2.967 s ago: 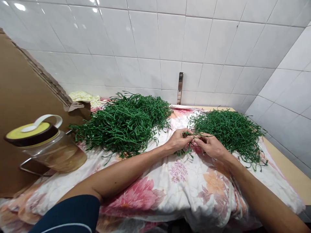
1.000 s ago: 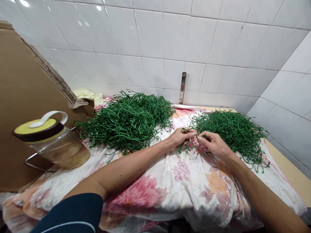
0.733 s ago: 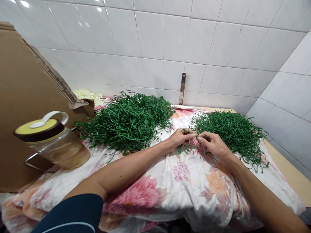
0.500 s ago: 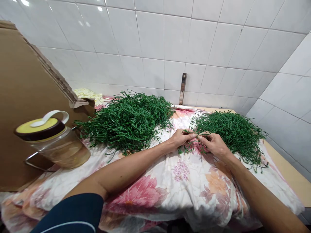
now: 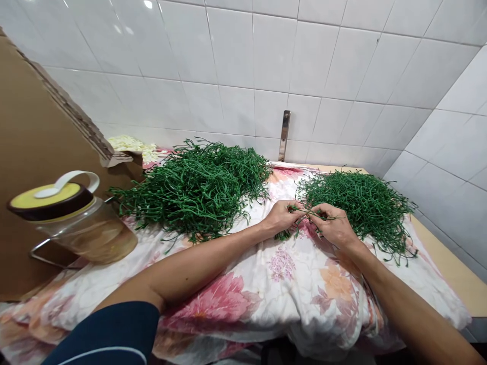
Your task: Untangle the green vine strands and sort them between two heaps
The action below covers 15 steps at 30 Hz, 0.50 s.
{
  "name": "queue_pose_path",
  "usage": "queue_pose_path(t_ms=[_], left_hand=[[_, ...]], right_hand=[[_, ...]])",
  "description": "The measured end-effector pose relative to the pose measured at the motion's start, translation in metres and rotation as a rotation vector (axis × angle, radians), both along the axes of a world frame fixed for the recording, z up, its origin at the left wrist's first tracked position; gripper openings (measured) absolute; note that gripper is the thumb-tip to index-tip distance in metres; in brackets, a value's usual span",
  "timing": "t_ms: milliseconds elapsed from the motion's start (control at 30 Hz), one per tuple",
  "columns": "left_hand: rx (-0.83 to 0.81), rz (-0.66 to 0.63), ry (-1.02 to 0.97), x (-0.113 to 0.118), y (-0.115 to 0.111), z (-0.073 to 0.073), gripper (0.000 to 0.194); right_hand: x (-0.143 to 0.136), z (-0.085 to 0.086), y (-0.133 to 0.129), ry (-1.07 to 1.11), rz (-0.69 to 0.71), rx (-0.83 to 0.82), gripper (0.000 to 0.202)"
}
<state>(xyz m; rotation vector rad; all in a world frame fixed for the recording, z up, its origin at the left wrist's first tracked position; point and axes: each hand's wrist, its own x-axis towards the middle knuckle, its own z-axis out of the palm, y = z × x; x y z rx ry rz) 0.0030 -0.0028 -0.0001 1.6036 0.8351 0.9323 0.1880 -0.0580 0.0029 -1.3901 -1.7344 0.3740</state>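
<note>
Between the two green heaps, my left hand point(image 5: 283, 218) pinches thin green stems point(image 5: 310, 211) that stretch across to my right hand point(image 5: 335, 224), whose fingers are closed on them too. The fingertips of both hands are a short gap apart. A few green pieces hang below my left hand over the cloth. To the left lies a large heap of green stems point(image 5: 198, 190). A smaller green heap point(image 5: 357, 203) lies just behind and right of my right hand. Both heaps rest on a floral cloth point(image 5: 281, 299).
At the left, a lidded jar point(image 5: 102, 230) with brownish liquid stands beside a cardboard box point(image 5: 45, 137). Pale pieces point(image 5: 131, 145) lie behind the box. A metal strip point(image 5: 284, 136) stands against the tiled wall point(image 5: 232, 50). Bare table edge point(image 5: 452, 268) shows at right.
The fingertips of my two hands have parted slightly, and more of the stems shows between them and across my right fingers. The whole view has shifted a little.
</note>
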Motion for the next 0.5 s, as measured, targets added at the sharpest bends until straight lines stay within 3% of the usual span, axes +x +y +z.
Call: queue_pose_path(t_ms=[167,500], left_hand=[[0.061,-0.007,-0.014,0.0004,0.0004,-0.0014,0.02],[-0.008,-0.011,0.043,0.0012,-0.0046,0.0001,0.023]], right_hand=[[-0.0011,0.0001,0.0003,0.084,0.0,-0.073,0.03],[0.0011,-0.0018,0.0089,0.129,-0.002,-0.132,0.025]])
